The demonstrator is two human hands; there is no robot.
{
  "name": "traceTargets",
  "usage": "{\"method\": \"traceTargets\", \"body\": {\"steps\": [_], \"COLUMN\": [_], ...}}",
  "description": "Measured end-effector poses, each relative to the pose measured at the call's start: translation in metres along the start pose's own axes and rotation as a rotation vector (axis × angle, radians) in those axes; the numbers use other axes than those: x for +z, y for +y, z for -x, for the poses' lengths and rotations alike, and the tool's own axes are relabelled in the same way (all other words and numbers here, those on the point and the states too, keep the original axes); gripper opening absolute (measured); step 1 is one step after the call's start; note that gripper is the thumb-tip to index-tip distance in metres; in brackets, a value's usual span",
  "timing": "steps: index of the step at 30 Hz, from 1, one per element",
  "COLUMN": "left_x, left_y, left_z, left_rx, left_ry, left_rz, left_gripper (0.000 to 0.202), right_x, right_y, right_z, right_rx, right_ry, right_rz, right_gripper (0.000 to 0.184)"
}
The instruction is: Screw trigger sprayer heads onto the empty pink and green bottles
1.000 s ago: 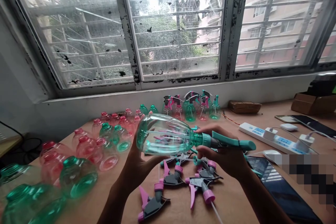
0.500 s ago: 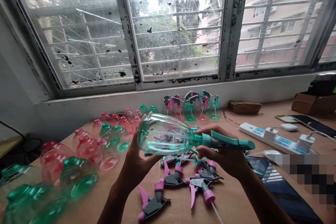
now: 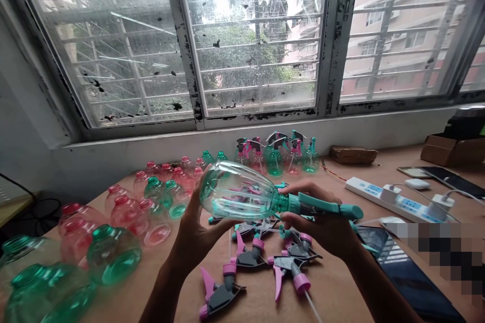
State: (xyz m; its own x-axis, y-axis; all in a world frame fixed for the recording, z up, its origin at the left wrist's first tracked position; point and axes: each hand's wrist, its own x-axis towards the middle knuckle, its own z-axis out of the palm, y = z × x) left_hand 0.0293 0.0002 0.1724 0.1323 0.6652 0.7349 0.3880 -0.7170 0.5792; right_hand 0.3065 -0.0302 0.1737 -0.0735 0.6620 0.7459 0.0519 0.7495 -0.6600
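Observation:
A clear green spray bottle lies sideways in the air above the table, its base to the left. My left hand is closed round the wide base end. At the neck, my right hand grips the teal and grey trigger sprayer, its fingers wrapped about the collar. The sprayer's collar sits against the bottle's neck, and a thin tube shows inside the bottle. Below the hands lie several loose trigger sprayers with pink parts, and some with teal parts partly hidden behind the bottle and hands.
Headless green bottles and pink bottles stand on the left. Several spray bottles with heads fitted line the wall. To the right are a white power strip, a dark tablet and a cardboard box.
The trigger sprayer has turned a little about its long axis and shifted slightly left with my right hand. My left hand keeps its hold on the bottle, which has barely moved.

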Motion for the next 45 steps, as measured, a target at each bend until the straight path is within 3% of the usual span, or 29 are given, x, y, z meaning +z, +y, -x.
{"method": "traceTargets", "body": {"steps": [8, 16, 20, 24, 30, 38, 45], "left_x": [-0.0007, 0.0023, 0.0023, 0.002, 0.0043, -0.0021, 0.0033], "left_y": [0.0017, 0.0035, 0.0045, 0.0044, 0.0052, -0.0007, 0.0041], "left_z": [0.0032, 0.0015, 0.0025, 0.0027, 0.0002, 0.0029, 0.002], "left_rx": [-0.04, 0.046, -0.013, -0.084, 0.051, -0.052, 0.062], "left_ry": [-0.085, -0.011, -0.076, -0.05, -0.043, -0.057, -0.093], "left_rz": [0.056, -0.011, 0.085, 0.146, 0.021, 0.041, -0.059], "left_gripper": [0.098, 0.101, 0.113, 0.113, 0.102, 0.105, 0.098], "right_x": [0.0021, 0.0021, 0.0029, 0.0034, 0.0027, 0.0021, -0.0013], "right_y": [0.0005, 0.0025, 0.0018, 0.002, 0.0039, 0.0005, 0.01], "right_z": [0.0001, 0.001, 0.0016, 0.0014, 0.0013, 0.0014, 0.004], "right_rx": [0.0, 0.0, 0.023, 0.039, 0.033, 0.0, 0.055], "right_ry": [-0.024, -0.002, -0.013, -0.015, 0.048, 0.085, 0.094], "right_rz": [-0.054, -0.055, -0.091, -0.088, -0.05, 0.03, 0.021], "right_gripper": [0.034, 0.033, 0.036, 0.034, 0.032, 0.029, 0.027]}}
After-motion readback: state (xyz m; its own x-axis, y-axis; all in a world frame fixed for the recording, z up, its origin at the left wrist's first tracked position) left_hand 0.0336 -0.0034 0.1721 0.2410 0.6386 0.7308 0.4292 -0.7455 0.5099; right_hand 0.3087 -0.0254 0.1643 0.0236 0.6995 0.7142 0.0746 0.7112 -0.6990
